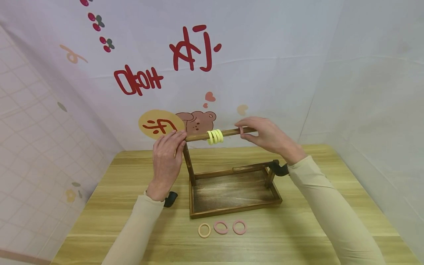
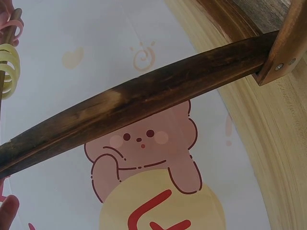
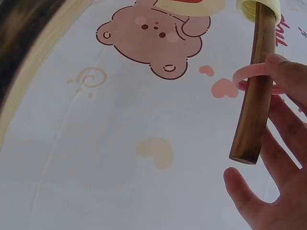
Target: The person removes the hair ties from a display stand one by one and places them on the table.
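Note:
A wooden stand has an upright post (image 1: 188, 162) and a rod (image 1: 232, 133) running from its top to a free right end. My left hand (image 1: 167, 151) grips the corner where post and rod meet, its fingers over the top. Several yellow rings (image 1: 215, 136) hang bunched on the rod's middle. Around the rod, closer to the free end, is a pink ring (image 3: 252, 72). My right hand (image 1: 269, 136) pinches this ring between thumb and finger, the other fingers spread beside the rod's end in the right wrist view.
The stand's tray base (image 1: 235, 211) sits on the wood-grain table (image 1: 132, 221). In front of it lie a pale orange ring (image 1: 204, 230) and two pink rings (image 1: 220, 228). Behind the table hangs a white printed cloth (image 1: 265, 73).

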A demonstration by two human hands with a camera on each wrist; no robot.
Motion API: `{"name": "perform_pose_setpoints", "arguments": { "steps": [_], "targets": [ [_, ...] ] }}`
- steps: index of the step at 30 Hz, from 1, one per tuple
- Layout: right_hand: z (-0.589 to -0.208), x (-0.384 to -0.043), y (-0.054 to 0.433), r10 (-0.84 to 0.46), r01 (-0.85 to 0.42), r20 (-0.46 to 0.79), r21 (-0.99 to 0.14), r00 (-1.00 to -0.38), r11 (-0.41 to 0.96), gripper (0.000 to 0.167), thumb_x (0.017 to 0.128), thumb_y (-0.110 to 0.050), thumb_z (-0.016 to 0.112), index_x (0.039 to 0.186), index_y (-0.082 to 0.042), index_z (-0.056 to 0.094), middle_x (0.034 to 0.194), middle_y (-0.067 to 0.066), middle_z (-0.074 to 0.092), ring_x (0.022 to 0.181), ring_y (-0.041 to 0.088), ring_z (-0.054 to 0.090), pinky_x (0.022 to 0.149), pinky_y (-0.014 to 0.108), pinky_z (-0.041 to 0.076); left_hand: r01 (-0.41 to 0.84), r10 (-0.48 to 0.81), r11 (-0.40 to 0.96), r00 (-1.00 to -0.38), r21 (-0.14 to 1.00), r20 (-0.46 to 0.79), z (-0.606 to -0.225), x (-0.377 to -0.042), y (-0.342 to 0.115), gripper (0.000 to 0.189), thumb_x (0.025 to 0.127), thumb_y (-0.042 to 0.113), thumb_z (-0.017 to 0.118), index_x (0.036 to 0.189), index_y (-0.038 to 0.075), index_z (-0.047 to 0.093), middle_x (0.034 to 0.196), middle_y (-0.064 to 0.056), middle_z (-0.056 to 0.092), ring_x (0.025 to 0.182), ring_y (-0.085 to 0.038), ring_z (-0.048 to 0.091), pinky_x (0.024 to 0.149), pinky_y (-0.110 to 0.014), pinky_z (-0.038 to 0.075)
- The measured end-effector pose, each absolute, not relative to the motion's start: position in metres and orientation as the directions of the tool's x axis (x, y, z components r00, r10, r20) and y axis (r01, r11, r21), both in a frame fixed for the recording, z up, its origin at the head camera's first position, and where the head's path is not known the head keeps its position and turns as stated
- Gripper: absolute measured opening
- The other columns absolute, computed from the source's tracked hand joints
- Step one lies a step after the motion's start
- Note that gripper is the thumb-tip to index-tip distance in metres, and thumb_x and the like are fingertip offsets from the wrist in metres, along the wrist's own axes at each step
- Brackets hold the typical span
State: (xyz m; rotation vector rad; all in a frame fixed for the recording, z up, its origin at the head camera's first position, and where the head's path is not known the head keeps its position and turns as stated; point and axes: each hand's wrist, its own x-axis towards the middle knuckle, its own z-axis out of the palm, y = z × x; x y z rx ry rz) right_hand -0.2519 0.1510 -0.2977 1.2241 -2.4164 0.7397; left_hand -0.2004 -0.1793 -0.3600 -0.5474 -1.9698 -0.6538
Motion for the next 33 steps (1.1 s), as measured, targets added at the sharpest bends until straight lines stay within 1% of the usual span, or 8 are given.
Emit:
{"name": "perform_pose_setpoints", "arguments": {
  "steps": [9,13,18,24,29,33],
  "targets": [
    [-0.298,-0.251,0.157,-0.639,-0.813,0.509,-0.292,-0.577,0.503,0.036,0.092,0.0,0.078,0.127,-0.002,0.07,0.117,0.008,0.074,0.115,0.028,0.067,0.102,0.047,0.051,0.615,0.108,0.758,-0.449,0.219,0.887,-0.359,-0.2,-0.179,0.023,0.099,0.006,0.069,0.121,0.002,0.075,0.123,-0.012,0.074,0.12,-0.037,0.066,0.105,-0.062,0.043],
    [-0.298,-0.25,0.161,-0.635,-0.81,0.51,-0.276,-0.58,0.517,0.034,0.092,-0.001,0.077,0.125,-0.004,0.071,0.117,0.008,0.073,0.114,0.028,0.067,0.101,0.047,0.051,0.611,0.11,0.761,-0.454,0.219,0.884,-0.359,-0.198,-0.179,0.023,0.099,0.007,0.069,0.121,0.002,0.076,0.123,-0.011,0.074,0.122,-0.034,0.065,0.107,-0.059,0.042],
    [-0.299,-0.249,0.164,-0.629,-0.801,0.504,-0.276,-0.592,0.532,0.034,0.093,-0.002,0.077,0.126,-0.005,0.072,0.115,0.006,0.073,0.112,0.026,0.067,0.1,0.047,0.051,0.607,0.111,0.764,-0.46,0.22,0.881,-0.359,-0.198,-0.179,0.023,0.1,0.007,0.069,0.12,0.002,0.076,0.123,-0.011,0.074,0.123,-0.033,0.065,0.109,-0.056,0.041],
    [-0.299,-0.248,0.167,-0.622,-0.795,0.503,-0.284,-0.6,0.536,0.034,0.093,-0.001,0.076,0.127,-0.004,0.071,0.113,0.005,0.073,0.112,0.027,0.067,0.101,0.048,0.05,0.607,0.11,0.765,-0.453,0.216,0.885,-0.359,-0.197,-0.179,0.023,0.097,0.006,0.071,0.119,0.002,0.076,0.122,-0.011,0.075,0.123,-0.034,0.065,0.107,-0.059,0.042],
    [-0.299,-0.248,0.169,-0.615,-0.797,0.517,-0.279,-0.595,0.536,0.036,0.092,0.001,0.077,0.126,-0.002,0.07,0.109,0.005,0.073,0.108,0.027,0.068,0.1,0.049,0.051,0.606,0.115,0.766,-0.458,0.215,0.881,-0.358,-0.197,-0.179,0.023,0.098,0.008,0.07,0.12,0.002,0.076,0.122,-0.011,0.074,0.123,-0.034,0.065,0.107,-0.058,0.042],
    [-0.3,-0.248,0.172,-0.608,-0.786,0.51,-0.284,-0.609,0.549,0.037,0.091,0.001,0.078,0.127,-0.002,0.07,0.109,0.005,0.073,0.107,0.026,0.068,0.1,0.048,0.05,0.607,0.111,0.764,-0.459,0.22,0.881,-0.358,-0.197,-0.178,0.023,0.098,0.007,0.07,0.12,0.002,0.076,0.123,-0.011,0.074,0.124,-0.034,0.065,0.108,-0.059,0.042]
  ]
}}
